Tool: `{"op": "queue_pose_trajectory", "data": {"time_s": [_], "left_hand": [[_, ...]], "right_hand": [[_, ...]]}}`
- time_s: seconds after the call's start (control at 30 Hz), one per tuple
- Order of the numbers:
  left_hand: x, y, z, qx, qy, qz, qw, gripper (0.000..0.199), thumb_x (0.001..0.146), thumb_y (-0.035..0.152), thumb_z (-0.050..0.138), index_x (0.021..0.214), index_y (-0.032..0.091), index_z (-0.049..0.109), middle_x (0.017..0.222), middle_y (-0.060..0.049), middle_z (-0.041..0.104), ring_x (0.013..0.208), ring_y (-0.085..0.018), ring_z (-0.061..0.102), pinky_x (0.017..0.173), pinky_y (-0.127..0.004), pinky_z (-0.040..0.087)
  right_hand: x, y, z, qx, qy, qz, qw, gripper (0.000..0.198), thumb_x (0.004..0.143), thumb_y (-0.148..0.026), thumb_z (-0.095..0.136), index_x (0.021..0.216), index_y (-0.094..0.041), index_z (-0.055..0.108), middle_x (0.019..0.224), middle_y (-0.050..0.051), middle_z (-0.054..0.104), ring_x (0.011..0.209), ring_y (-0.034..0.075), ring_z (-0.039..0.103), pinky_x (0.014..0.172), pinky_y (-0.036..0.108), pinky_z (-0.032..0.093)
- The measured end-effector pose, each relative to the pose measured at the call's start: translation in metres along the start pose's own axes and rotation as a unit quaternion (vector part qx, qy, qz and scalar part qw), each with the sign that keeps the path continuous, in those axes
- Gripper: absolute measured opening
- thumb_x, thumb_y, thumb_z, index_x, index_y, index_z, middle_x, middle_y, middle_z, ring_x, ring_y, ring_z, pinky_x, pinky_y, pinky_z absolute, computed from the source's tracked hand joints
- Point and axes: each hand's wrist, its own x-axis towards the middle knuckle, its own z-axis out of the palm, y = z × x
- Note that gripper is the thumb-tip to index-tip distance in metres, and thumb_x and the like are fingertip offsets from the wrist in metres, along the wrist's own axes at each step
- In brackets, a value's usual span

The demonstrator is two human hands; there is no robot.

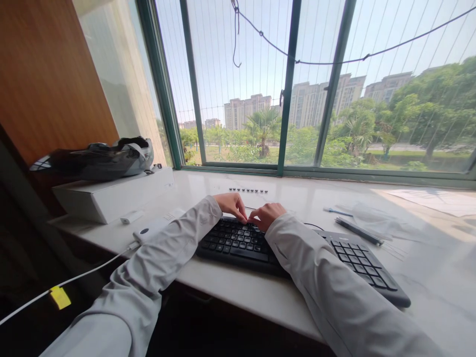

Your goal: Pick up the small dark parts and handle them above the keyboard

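At the centre of the frame both hands meet over the far edge of a flat black plastic computer keyboard that lies slantwise on the pale marble counter, running from the middle toward the lower right. The left hand has its grip curled together, fingertips pinched down at the top row of keys; the right hand is curled the same way, its fingertips touching the left's, and whether anything small sits between them cannot be told. Both arms wear light grey sleeves. Just beyond the hands, a short row of small dark caps lies on the counter. To the right of the keyboard rests a dark slim pen, and a blue-tipped thin tool lies near it. At the left stands a flat white box with a black bag on top; a small white device with a cable lies in front.
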Motion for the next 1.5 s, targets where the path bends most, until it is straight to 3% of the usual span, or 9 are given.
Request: {"op": "queue_pose_trajectory", "data": {"time_s": [0.33,0.7,1.1,1.5], "left_hand": [[-0.001,0.004,0.001,0.046,0.013,0.008,0.999,0.039,0.060,0.049,0.078,0.084,0.018,0.080,0.052,0.001,0.060,0.050,-0.006,0.037,0.050,-0.023,0.025],[-0.002,0.006,0.000,0.043,-0.004,0.013,0.999,0.038,0.063,0.049,0.077,0.086,0.018,0.079,0.054,0.001,0.061,0.051,-0.007,0.039,0.052,-0.023,0.027],[-0.003,0.006,0.000,0.047,0.000,0.021,0.999,0.040,0.062,0.051,0.077,0.083,0.016,0.079,0.045,0.004,0.049,0.047,-0.006,0.028,0.049,-0.025,0.018],[-0.001,0.004,0.001,0.039,-0.001,0.038,0.998,0.040,0.063,0.048,0.077,0.084,0.014,0.079,0.047,0.002,0.053,0.047,-0.006,0.032,0.048,-0.023,0.020]], "right_hand": [[0.003,0.007,0.004,0.018,-0.002,-0.007,1.000,0.029,0.085,-0.052,0.052,0.105,-0.042,0.071,0.095,0.004,0.073,0.090,0.024,0.066,0.076,0.033,0.046],[0.005,0.009,0.007,0.033,0.011,-0.005,0.999,0.028,0.083,-0.052,0.054,0.102,-0.041,0.072,0.093,0.004,0.073,0.088,0.023,0.067,0.073,0.032,0.046],[0.007,0.011,0.010,0.037,0.007,-0.005,0.999,0.030,0.083,-0.054,0.054,0.103,-0.041,0.072,0.092,0.003,0.073,0.088,0.023,0.067,0.074,0.031,0.047],[0.005,0.011,0.007,0.034,0.005,-0.011,0.999,0.029,0.083,-0.053,0.054,0.103,-0.043,0.071,0.091,0.004,0.073,0.088,0.026,0.067,0.073,0.033,0.048]]}}
